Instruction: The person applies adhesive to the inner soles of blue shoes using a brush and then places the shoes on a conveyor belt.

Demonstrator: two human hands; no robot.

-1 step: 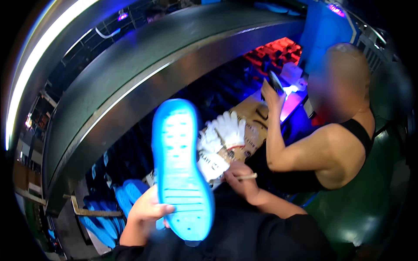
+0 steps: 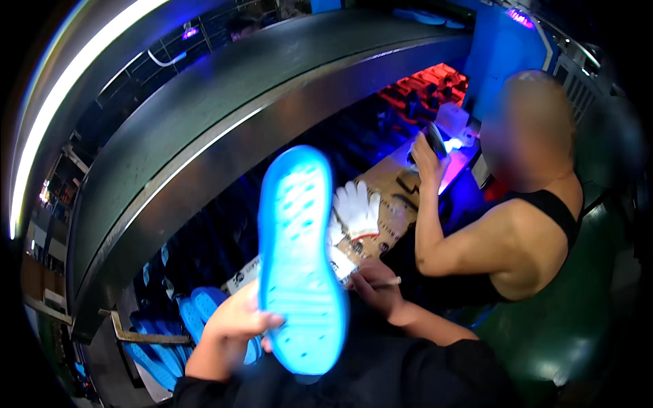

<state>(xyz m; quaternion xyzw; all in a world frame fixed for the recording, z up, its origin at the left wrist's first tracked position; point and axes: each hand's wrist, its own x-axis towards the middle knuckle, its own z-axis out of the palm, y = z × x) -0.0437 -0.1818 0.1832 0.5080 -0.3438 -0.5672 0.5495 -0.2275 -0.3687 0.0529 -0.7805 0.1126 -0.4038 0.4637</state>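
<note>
A bright blue shoe sole (image 2: 299,265) stands nearly upright in front of me, its patterned face toward me. My left hand (image 2: 238,318) is closed on its lower left edge, the thumb lying over the face. Just right of the sole, my right hand (image 2: 378,291) is closed around a thin pale stick (image 2: 390,281); only its blunt end shows, so I cannot tell its kind. A white packet or card with print (image 2: 342,264) lies by the right fingers, partly hidden by the sole. Beyond it rests a white knitted glove (image 2: 358,208) on brown cardboard (image 2: 389,187).
A long dark conveyor belt (image 2: 211,102) arches across the far side. Several blue soles (image 2: 153,353) sit at lower left by a metal bracket (image 2: 146,334). Close on my right a co-worker (image 2: 524,231) holds a dark object (image 2: 436,139) near a bright lamp (image 2: 454,144).
My left hand has carried the sole a little to the right, turning it slightly. It now covers more of the white packet. The co-worker's dark object has tilted and shifted.
</note>
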